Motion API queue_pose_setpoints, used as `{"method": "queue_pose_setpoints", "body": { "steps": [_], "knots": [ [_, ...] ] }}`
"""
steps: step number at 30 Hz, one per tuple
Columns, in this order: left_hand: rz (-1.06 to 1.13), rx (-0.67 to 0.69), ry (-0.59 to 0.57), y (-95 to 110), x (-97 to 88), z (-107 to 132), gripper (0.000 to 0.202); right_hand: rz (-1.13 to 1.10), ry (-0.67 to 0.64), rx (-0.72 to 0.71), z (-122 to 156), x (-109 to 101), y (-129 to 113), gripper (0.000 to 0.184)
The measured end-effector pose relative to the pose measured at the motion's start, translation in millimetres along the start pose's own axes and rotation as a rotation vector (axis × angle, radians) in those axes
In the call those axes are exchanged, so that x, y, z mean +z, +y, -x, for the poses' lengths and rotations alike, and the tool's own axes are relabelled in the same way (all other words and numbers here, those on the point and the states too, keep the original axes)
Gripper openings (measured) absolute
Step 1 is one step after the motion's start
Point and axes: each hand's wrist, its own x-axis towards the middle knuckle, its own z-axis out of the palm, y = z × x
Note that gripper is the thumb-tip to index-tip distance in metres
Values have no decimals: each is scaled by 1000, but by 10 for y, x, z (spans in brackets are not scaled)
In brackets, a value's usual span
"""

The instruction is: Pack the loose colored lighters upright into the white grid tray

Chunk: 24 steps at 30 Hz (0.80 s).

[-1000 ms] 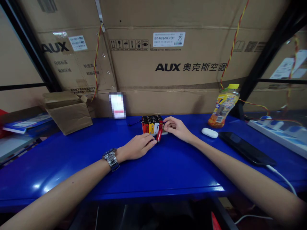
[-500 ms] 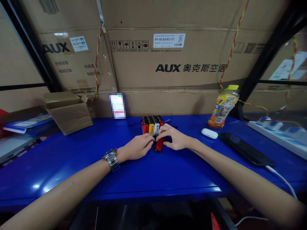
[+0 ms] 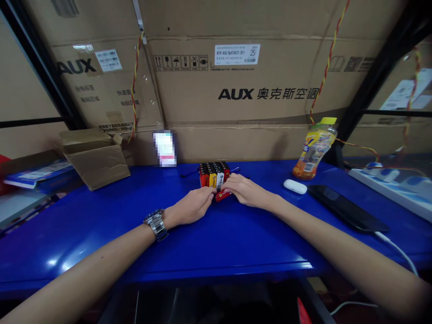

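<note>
A block of lighters (image 3: 213, 180) stands upright on the blue table, their black tops facing up and red, yellow and white bodies in the front row. Just in front of it, a single red lighter (image 3: 222, 195) is pinched at its right end in the fingers of my right hand (image 3: 245, 191). It lies nearly sideways, slightly tilted. My left hand (image 3: 194, 206), below a metal wristwatch (image 3: 156, 224), has its thumb and fingers closed together at the left end of that lighter. What sits between those left fingertips is too small to make out.
Behind the blue table (image 3: 189, 252) rise large cardboard boxes (image 3: 270, 130). An open small carton (image 3: 101, 166) and a lit phone (image 3: 165, 148) stand left. Right are a drink bottle (image 3: 312, 153), a white earbud case (image 3: 294, 186), a black phone (image 3: 344, 209) on a cable, and a power strip (image 3: 391, 193).
The red lighter has turned from pointing toward me to lying nearly sideways, with my right hand's fingers now closed over its right end. My left hand has barely moved.
</note>
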Motion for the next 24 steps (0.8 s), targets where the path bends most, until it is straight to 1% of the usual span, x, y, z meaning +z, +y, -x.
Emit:
{"method": "queue_pose_setpoints", "body": {
  "steps": [3, 6, 8, 10, 11, 12, 14, 16, 20, 24],
  "knots": [
    [16, -53, -10, 8, -3, -1, 27, -154, 87, 129, -2, -40, 48, 20],
    [14, -60, -22, 19, -12, 2, 29, -417, 259, 302, 2, -56, 124, 17],
    [18, -51, -14, 21, -15, 6, 30, -628, 360, 383, 9, -41, 173, 22],
    [21, -51, -8, 19, -13, 9, 30, -778, 418, 417, 15, -10, 212, 29],
    [21, -50, -7, 17, -12, 10, 30, -790, 436, 423, 17, 10, 227, 31],
    [19, -48, -9, 15, -10, 10, 30, -758, 448, 426, 17, 30, 240, 31],
    [14, -46, -12, 13, -8, 8, 30, -626, 465, 423, 16, 71, 258, 28],
    [10, -45, -16, 14, -9, 5, 30, -529, 451, 423, 14, 108, 271, 24],
    [-1, -47, -19, 24, -13, 5, 29, -497, 413, 417, 6, 161, 277, 18],
    [-2, -46, -21, 31, -17, 7, 29, -505, 420, 402, -8, 170, 248, 16]
  ]
}}
